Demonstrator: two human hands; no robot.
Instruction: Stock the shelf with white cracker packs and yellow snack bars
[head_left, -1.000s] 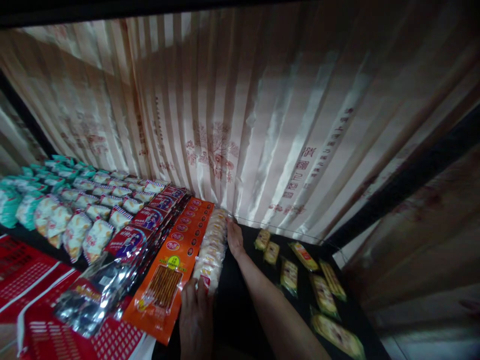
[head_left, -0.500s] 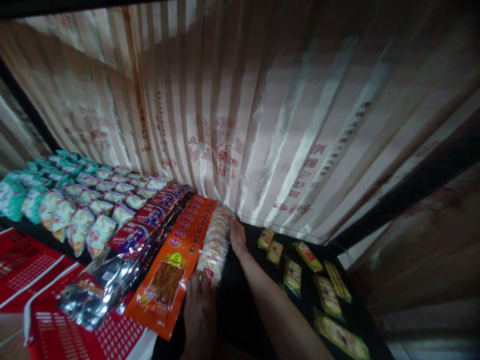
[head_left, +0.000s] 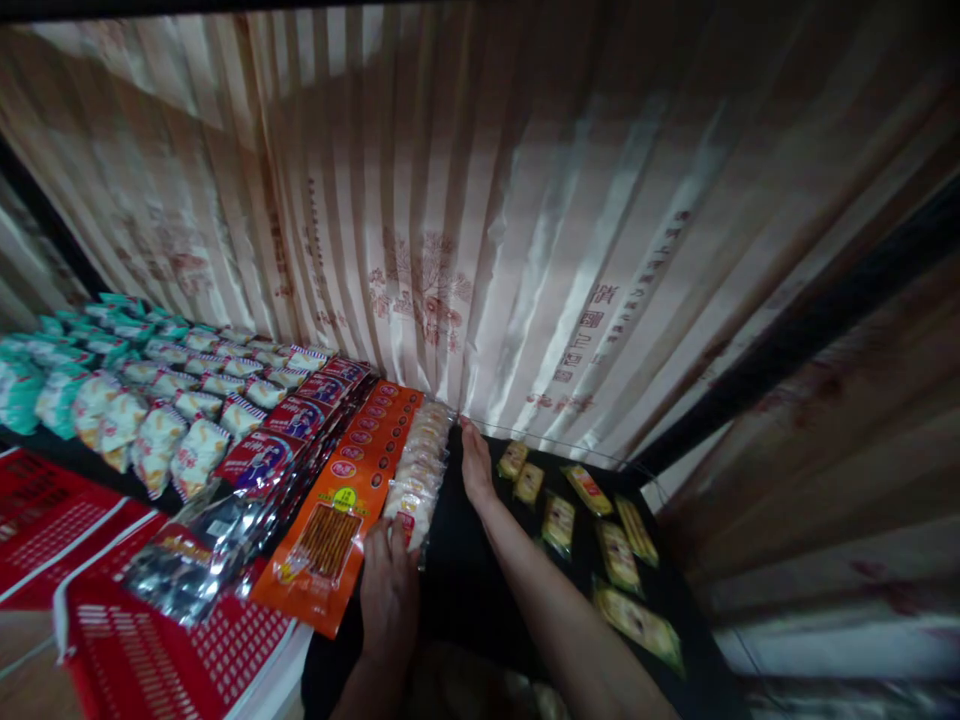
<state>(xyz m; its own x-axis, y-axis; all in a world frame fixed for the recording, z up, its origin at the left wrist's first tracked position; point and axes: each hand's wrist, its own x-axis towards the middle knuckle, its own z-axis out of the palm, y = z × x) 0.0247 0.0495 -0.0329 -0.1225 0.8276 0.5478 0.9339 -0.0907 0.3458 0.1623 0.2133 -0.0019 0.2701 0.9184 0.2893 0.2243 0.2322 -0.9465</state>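
Observation:
A row of pale cracker packets [head_left: 421, 465] runs front to back on a dark shelf [head_left: 465, 590]. My left hand [head_left: 388, 592] lies flat with fingers stretched against the near end of that row, touching the front packet. My right hand [head_left: 475, 462] reaches deep along the row's right side, fingers straight and pressed against the far packets near the curtain. Left of the row lies a column of orange snack-stick bags [head_left: 352, 500].
Red-and-blue bags [head_left: 289, 430], white puffy packets [head_left: 180, 420] and teal packets [head_left: 45, 360] fill the shelf to the left. Several yellow bars [head_left: 592, 540] lie scattered to the right. A red basket [head_left: 150, 650] sits at the front left. A striped satin curtain [head_left: 487, 230] hangs behind.
Both hands have stayed against the cracker row; the view has shifted slightly, and my left hand sits a little higher along the front packet.

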